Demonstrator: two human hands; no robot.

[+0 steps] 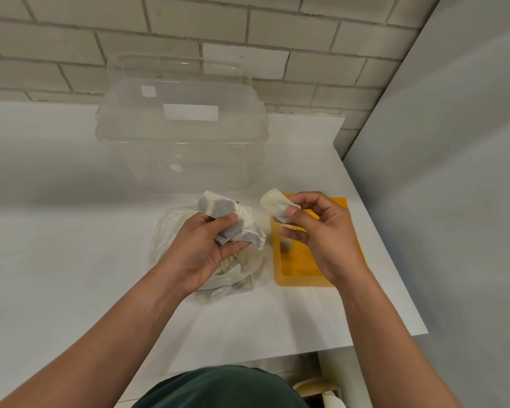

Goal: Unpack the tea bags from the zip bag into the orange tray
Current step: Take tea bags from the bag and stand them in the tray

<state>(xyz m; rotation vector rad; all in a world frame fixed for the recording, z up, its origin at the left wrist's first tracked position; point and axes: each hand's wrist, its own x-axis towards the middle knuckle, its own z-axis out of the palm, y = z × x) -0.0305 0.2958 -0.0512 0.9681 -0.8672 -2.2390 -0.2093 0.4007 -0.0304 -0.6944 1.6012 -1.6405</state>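
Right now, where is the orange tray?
Orange tray: right of centre in head view, on the counter beside the zip bag, partly under the right hand.

One zip bag (242, 269), one orange tray (298, 262)

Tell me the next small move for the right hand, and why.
Probably lower the right hand and release its tea bag into the orange tray. The bag is pinched over the tray's far corner, while the left hand grips a bunch of tea bags above the zip bag.
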